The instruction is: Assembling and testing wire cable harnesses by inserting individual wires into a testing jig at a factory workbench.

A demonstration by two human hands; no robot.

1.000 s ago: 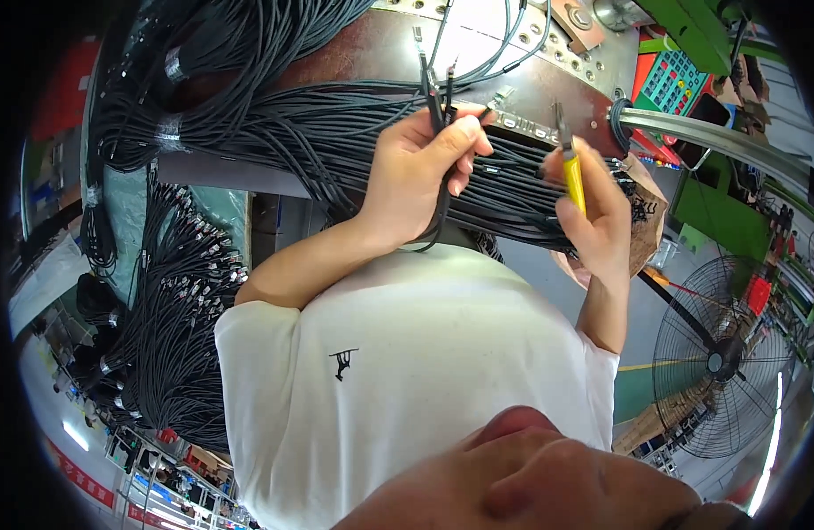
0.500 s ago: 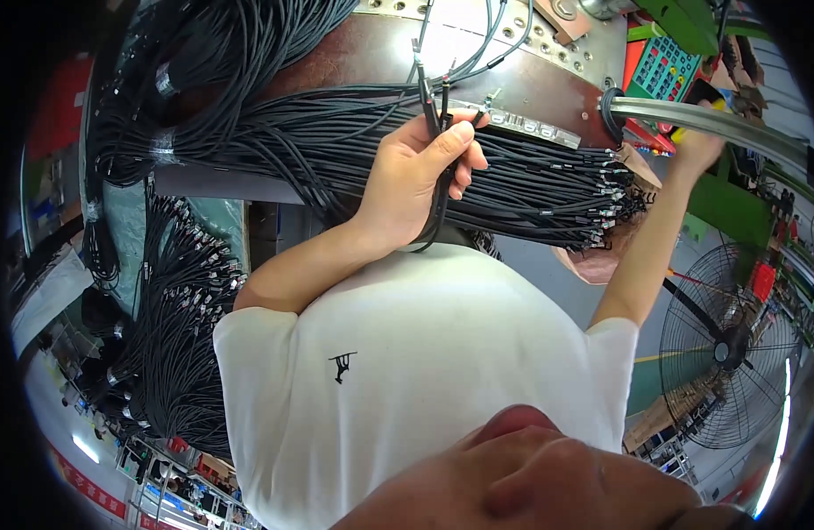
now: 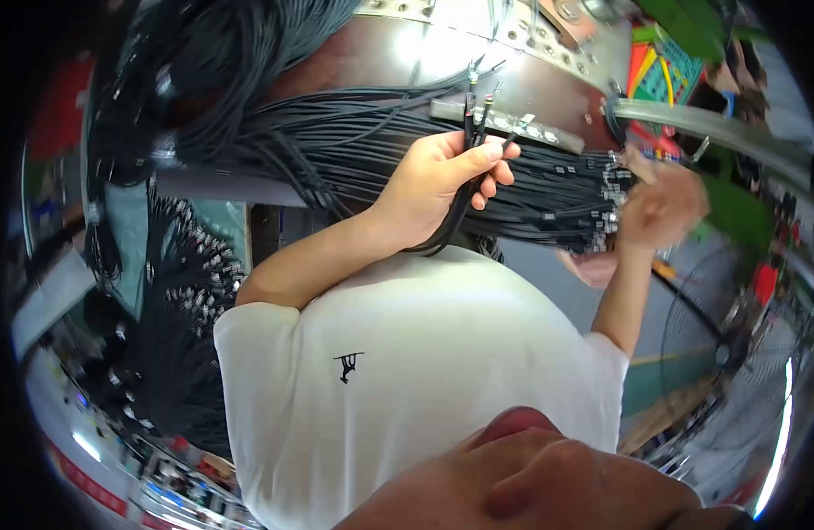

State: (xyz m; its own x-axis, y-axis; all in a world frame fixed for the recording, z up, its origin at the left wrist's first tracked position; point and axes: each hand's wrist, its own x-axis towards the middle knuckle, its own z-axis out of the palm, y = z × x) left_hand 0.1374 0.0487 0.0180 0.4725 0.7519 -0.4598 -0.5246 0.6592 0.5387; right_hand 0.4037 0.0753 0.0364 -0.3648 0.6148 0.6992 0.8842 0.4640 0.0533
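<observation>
My left hand [image 3: 433, 190] is closed around a couple of black cables [image 3: 460, 203]. Their metal-tipped ends [image 3: 476, 102] stick up above my fingers. It hovers over a thick bundle of black cables [image 3: 548, 199] that lies across a brown metal bench [image 3: 380, 62]. My right hand [image 3: 663, 199] is blurred by motion at the bundle's right end, where the small connectors [image 3: 612, 181] sit. What it holds, if anything, is unclear. Part of another hand [image 3: 591, 267] shows just under the bundle; I cannot tell whose it is.
More black cable hanks hang at the left [image 3: 173, 291] and pile at the top left [image 3: 204, 53]. A metal rail [image 3: 707, 124] and a red and green box [image 3: 668, 75] are at the top right. A floor fan [image 3: 743, 353] stands lower right.
My right hand, which held a yellow tool a second ago, swung up to the right and is now back at the bundle's end, blurred. My left hand has kept its grip on the cables.
</observation>
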